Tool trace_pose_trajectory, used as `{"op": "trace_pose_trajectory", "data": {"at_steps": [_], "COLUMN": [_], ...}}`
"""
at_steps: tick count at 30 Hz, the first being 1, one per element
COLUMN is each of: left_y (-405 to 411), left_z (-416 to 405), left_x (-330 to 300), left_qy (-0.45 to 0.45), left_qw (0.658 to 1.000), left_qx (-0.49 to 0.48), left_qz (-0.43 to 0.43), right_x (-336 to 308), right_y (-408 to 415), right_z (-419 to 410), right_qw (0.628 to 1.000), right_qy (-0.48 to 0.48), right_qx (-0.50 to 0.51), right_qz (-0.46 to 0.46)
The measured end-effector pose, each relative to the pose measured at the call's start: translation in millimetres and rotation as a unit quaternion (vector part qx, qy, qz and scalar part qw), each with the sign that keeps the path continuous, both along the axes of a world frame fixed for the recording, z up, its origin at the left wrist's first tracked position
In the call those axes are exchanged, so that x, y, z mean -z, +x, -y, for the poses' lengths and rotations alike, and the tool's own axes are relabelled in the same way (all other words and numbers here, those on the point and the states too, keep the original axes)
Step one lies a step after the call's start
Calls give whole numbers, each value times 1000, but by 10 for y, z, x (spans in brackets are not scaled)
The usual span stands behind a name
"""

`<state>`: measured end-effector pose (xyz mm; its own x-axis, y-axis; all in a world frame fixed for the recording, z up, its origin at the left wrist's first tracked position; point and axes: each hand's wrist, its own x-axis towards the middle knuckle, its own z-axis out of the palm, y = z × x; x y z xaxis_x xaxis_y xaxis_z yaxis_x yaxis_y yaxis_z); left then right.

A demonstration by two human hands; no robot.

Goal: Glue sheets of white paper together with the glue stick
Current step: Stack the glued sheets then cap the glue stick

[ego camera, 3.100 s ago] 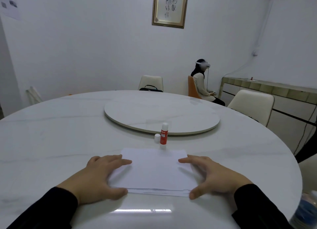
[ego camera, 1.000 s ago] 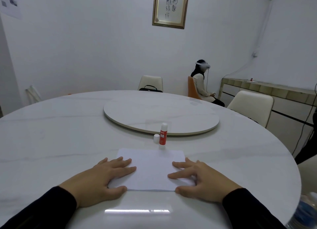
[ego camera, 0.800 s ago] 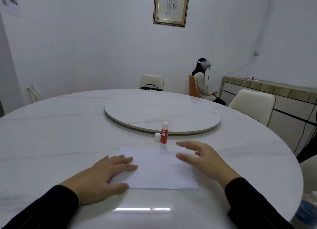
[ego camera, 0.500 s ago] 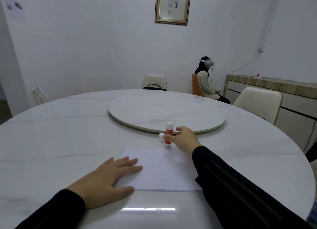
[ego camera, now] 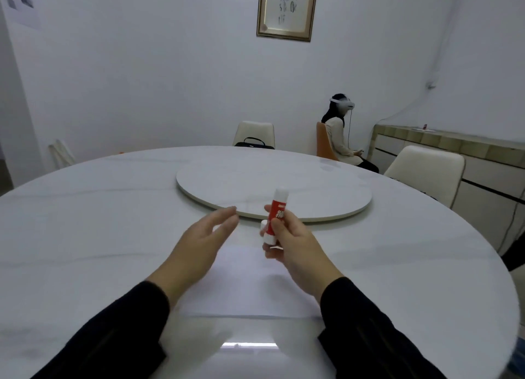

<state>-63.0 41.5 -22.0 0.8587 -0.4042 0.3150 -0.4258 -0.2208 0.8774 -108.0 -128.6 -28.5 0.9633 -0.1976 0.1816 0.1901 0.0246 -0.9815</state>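
The white paper sheets lie flat on the round white table, near its front edge. My right hand holds the red-and-white glue stick tilted in the air above the far edge of the paper. A small white cap shows just left of the stick's lower end, on the table. My left hand hovers above the paper's left part with fingers apart, its tips a short way left of the stick.
A round turntable sits on the table just beyond the hands. Cream chairs stand at the far side and right. A person in a headset sits at the back. A sideboard runs along the right wall.
My right hand left the paper, reached forward, took the glue stick and lifted it off the table. My left hand rose off the paper and moved toward the stick.
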Motion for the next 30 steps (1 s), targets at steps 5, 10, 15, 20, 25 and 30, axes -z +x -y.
{"op": "trace_pose_trajectory", "data": {"at_steps": [5, 10, 15, 20, 25, 30], "left_y": [-9, 42, 46, 86, 108, 84], "left_z": [430, 439, 448, 434, 415, 441], "left_x": [57, 69, 87, 130, 137, 157], "left_qy": [-134, -246, -303, -320, -331, -321], "left_qw": [970, 941, 923, 918, 911, 911], "left_qx": [112, 144, 148, 143, 166, 185], "left_qz": [-168, -181, -184, -185, -184, -181], "right_x": [115, 90, 96, 146, 110, 125], "right_y": [-115, -176, -196, -154, -196, -172], "right_z": [-68, -25, -71, -109, -140, -147], "right_qw": [998, 966, 981, 995, 988, 998], "right_qy": [33, 230, 183, 89, 142, 16], "right_qx": [-21, -88, -44, 3, -27, 44], "right_qz": [-38, -73, -51, -53, -51, -50]}}
